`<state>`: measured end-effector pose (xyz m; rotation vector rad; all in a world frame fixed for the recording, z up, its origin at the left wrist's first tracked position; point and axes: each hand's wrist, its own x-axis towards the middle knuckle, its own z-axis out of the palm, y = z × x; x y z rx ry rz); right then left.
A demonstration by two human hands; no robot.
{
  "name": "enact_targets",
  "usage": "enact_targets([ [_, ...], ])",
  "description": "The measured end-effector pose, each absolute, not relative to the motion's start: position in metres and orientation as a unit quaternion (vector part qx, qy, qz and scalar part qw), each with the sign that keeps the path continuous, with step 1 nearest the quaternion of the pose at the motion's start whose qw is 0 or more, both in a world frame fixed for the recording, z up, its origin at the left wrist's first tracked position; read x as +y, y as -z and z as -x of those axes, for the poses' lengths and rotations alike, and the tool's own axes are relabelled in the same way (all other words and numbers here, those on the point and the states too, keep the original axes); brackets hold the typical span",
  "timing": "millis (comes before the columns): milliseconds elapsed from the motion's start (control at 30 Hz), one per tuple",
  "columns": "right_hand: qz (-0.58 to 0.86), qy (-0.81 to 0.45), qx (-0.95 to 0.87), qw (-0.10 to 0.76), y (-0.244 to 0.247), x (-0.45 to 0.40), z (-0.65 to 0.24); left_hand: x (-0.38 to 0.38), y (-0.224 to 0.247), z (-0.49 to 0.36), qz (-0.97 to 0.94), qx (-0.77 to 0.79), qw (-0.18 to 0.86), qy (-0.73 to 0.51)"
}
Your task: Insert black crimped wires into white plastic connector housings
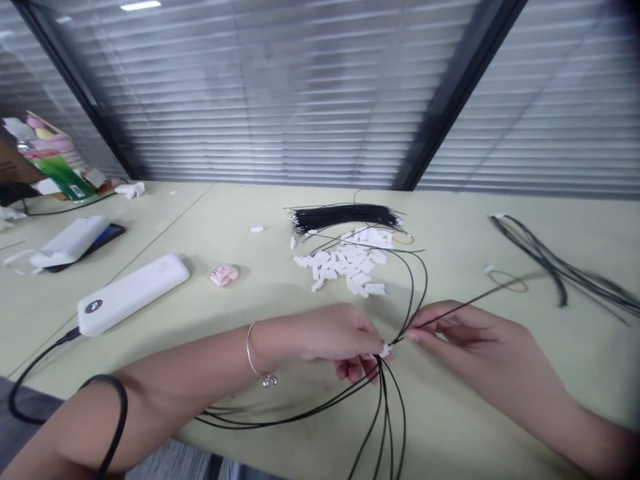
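My left hand (345,337) pinches a small white plastic connector (385,351) in front of me. Several thin black wires (385,400) run from the connector, some drooping toward the table's front edge and others curving up behind it. Close on its right, my right hand (460,337) is closed, thumb and forefinger pinching a black wire (465,305) just beside the connector. That wire stretches up to the right past the hand. Whether its tip sits inside the connector I cannot tell.
A pile of loose white connectors (350,260) lies beyond my hands, below a bundle of black wires (345,217). Wired pieces (565,267) lie at right near a rubber band (507,281). At left are a white power bank (135,293) with its cable and a pink item (225,275).
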<state>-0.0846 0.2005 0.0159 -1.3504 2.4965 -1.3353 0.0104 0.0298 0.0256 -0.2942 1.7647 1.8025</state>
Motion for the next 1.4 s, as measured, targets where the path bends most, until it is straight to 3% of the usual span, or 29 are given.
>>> enact_targets([
  [167,0.442,0.436,0.784,0.024,-0.008,0.204,0.085,0.029,-0.024,-0.009,0.105,0.660,0.295,-0.683],
  [1133,0.507,0.346,0.782,-0.111,-0.013,0.211,0.076,0.029,-0.027,-0.008,0.108,0.676,0.306,-0.662],
  [1400,0.487,0.366,0.790,-0.061,-0.014,0.217,0.079,0.026,-0.026,-0.010,0.081,0.679,0.291,-0.669],
])
